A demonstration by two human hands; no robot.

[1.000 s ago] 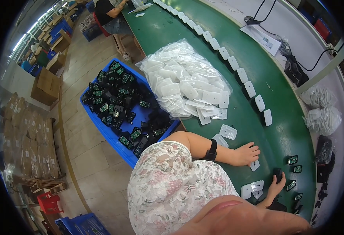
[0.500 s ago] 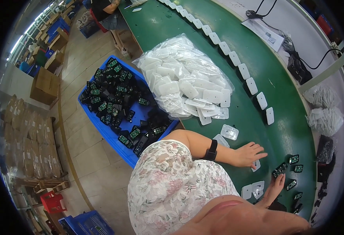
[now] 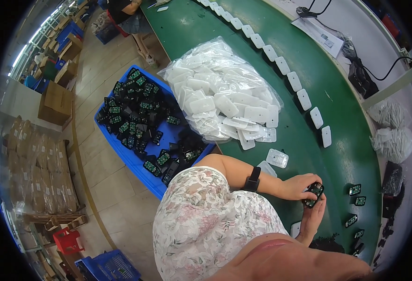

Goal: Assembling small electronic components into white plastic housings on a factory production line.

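A small black casing with a green circuit board (image 3: 314,190) is held between both my hands over the green table. My left hand (image 3: 300,187), with a black band on its wrist, is closed on its upper left side. My right hand (image 3: 313,218) grips it from below, fingers bent round its lower edge. Whether a white cover is also between the hands cannot be made out. Left of the hands lie a white plastic cover (image 3: 277,158) and another cover (image 3: 267,168). One more white cover (image 3: 295,229) shows partly beside my right wrist.
Several circuit-board units (image 3: 354,189) stand along the table's right side. A clear bag of white covers (image 3: 224,93) fills the table's left edge, next to a blue bin (image 3: 121,159) of black units. White covers (image 3: 303,99) form a curved row toward the far end. Another person (image 3: 128,21) stands far left.
My right hand has brought the circuit-board unit up and left to my left hand. The left hand's spread fingers have closed on it. The cover under the left hand no longer shows.
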